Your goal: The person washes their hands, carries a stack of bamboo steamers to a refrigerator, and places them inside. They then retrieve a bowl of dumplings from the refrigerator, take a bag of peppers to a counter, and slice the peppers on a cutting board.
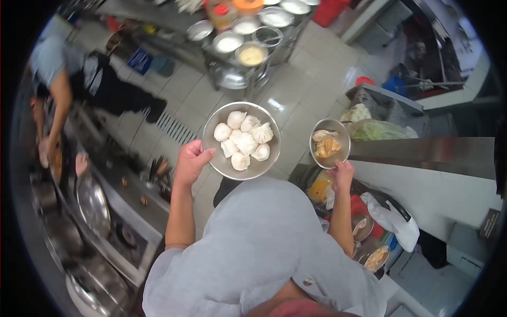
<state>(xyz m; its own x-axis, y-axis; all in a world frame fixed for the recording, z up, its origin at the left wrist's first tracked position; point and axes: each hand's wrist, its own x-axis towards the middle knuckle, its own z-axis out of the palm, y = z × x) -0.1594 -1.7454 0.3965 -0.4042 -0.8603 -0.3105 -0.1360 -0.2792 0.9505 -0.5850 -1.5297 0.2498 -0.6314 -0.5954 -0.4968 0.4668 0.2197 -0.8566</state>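
Observation:
My left hand (193,162) grips the rim of a large metal bowl (215,164), thumb over the edge. Several white pleated dumplings (246,142) lie in this bowl. My right hand (340,175) is closed on the near rim of a smaller metal bowl (340,153). In it are yellowish-brown food pieces (327,147) and some paler ones, whose kind I cannot make out. Both bowls are held up in front of me, apart from each other, above the tiled floor. The fingers under each bowl are hidden.
A metal table (211,62) ahead bears several bowls of white contents and a bowl of yellow (251,55). At left, a co-worker (63,68) bends over the stove counter (132,211) with pans. Bagged greens (377,130) and a white plastic bag (393,219) are at right.

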